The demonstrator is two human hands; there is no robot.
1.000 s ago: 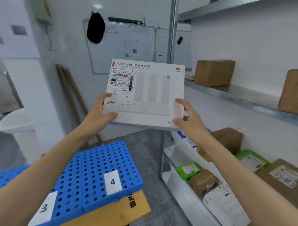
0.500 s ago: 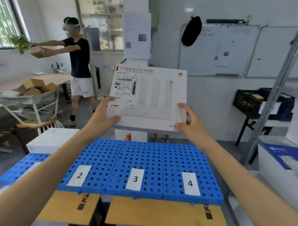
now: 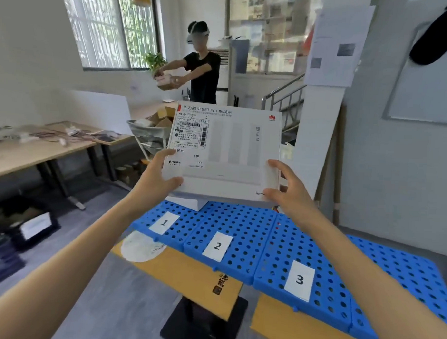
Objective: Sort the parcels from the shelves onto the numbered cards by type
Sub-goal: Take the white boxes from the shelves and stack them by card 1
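Note:
I hold a flat white router box (image 3: 228, 149) with a shipping label up in front of me, above the blue perforated boards (image 3: 243, 228). My left hand (image 3: 157, 183) grips its lower left corner, thumb on the face. My right hand (image 3: 291, 192) grips its lower right corner. White cards lie on the boards: card 1 (image 3: 164, 222), card 2 (image 3: 217, 246), card 3 (image 3: 299, 279). Another white box (image 3: 185, 202) rests at the far end of the board with card 1, partly hidden behind the held box.
The boards lie on yellow-topped stands (image 3: 188, 274). Another person (image 3: 203, 67) stands behind, holding a small carton. A wooden desk (image 3: 28, 149) with cables is at left, a cart of cartons (image 3: 153, 126) behind, a dark crate (image 3: 25, 223) on the floor.
My view has swung left from the shelves to the boards; cards 1, 2 and 3 now lie below the box. Both hands keep the same grip on it.

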